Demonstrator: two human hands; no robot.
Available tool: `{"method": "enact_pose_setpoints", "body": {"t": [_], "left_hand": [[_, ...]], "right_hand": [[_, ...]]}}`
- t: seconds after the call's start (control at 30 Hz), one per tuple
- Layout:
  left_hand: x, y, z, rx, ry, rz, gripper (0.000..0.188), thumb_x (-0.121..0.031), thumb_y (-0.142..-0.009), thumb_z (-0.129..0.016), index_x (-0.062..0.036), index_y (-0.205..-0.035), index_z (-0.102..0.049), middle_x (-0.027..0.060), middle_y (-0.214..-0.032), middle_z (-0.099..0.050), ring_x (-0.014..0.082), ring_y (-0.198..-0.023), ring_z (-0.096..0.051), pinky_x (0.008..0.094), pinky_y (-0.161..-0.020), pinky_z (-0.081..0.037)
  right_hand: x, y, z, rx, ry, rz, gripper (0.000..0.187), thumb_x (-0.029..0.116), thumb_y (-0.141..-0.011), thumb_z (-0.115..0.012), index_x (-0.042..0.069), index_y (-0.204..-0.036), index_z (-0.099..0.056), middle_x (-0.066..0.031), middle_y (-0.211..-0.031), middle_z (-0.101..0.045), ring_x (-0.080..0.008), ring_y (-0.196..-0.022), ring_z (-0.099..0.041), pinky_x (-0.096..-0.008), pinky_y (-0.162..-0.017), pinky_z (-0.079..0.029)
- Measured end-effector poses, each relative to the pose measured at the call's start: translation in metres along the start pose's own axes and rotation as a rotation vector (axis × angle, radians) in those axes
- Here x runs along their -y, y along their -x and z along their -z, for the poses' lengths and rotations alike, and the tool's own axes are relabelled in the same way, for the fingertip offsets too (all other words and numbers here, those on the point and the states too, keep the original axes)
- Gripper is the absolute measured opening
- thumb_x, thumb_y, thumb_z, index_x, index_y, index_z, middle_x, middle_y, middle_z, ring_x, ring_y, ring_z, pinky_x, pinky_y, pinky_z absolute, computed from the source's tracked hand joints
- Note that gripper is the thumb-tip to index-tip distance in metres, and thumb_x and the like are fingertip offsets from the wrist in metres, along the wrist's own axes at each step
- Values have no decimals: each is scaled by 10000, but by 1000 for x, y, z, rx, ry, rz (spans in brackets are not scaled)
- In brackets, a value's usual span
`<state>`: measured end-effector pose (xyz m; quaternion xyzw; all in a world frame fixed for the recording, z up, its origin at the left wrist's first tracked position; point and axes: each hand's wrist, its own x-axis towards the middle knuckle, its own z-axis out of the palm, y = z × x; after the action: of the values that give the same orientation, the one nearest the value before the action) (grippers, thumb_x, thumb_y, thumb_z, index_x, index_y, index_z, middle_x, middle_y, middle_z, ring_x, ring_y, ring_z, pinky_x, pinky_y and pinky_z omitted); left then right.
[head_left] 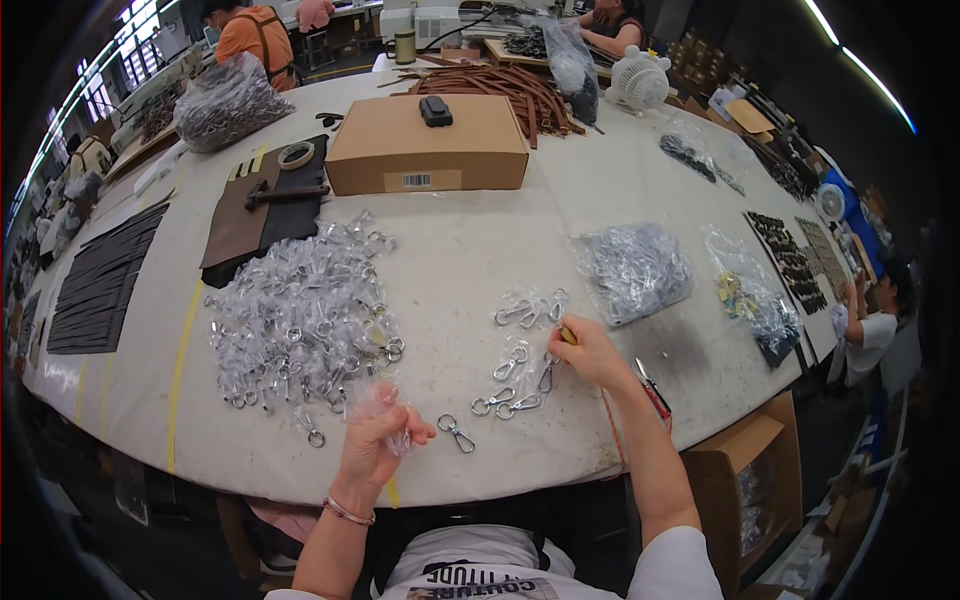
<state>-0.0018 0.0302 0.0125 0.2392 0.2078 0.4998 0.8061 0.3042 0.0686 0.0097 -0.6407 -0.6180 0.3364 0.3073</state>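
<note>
My left hand [372, 445] is closed around crumpled clear plastic wrapping [370, 402], at the front edge of a big pile of metal snap hooks [300, 310] in clear wrappers. Just right of it, a bare silver snap hook [457, 434] lies alone on the table. My right hand [594, 354] pinches a small yellow object [568, 336], whose kind I cannot make out. Beneath and beside those fingers lie several unwrapped snap hooks [507, 400], loosely grouped. Farther back, more hooks [528, 307] rest by some clear plastic.
A full clear plastic bag [637, 272] sits behind my right hand. Red-handled scissors [654, 392] lie right of my forearm. A cardboard box [428, 150], a hammer [285, 194] and brown leather straps [500, 92] occupy the back. An open carton [745, 445] stands below the table's right edge.
</note>
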Motion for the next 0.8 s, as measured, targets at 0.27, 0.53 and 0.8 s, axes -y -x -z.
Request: {"method": "enact_pose_setpoints", "body": {"t": [0.27, 0.53, 0.8], "left_hand": [[-1, 4, 7, -82, -108, 29, 111, -111, -825, -557, -25, -886, -521, 120, -715, -605, 232, -648, -595, 383, -680, -474], [4, -3, 9, 44, -127, -3, 109, -174, -854, -527, -67, -871, -512, 66, -610, -515, 177, -559, -506, 368, -628, -453], [1, -2, -5, -1, -480, -28, 164, -21, -747, -614, -47, -826, -472, 111, -815, -575, 183, -722, -566, 336, -716, -463]], "right_hand": [[43, 6, 18, 153, -247, 72, 163, 16, -723, -601, -22, -880, -579, 1, -675, -538, -66, -609, -497, -208, -532, -397], [10, -18, -12, 166, -50, -99, 155, 98, -653, -623, -17, -741, -568, -77, -618, -557, -136, -532, -529, -274, -500, -418], [54, -2, -7, 139, 249, 40, 160, 173, -668, -535, 15, -691, -543, -145, -623, -552, -311, -626, -546, -380, -575, -417]]}}
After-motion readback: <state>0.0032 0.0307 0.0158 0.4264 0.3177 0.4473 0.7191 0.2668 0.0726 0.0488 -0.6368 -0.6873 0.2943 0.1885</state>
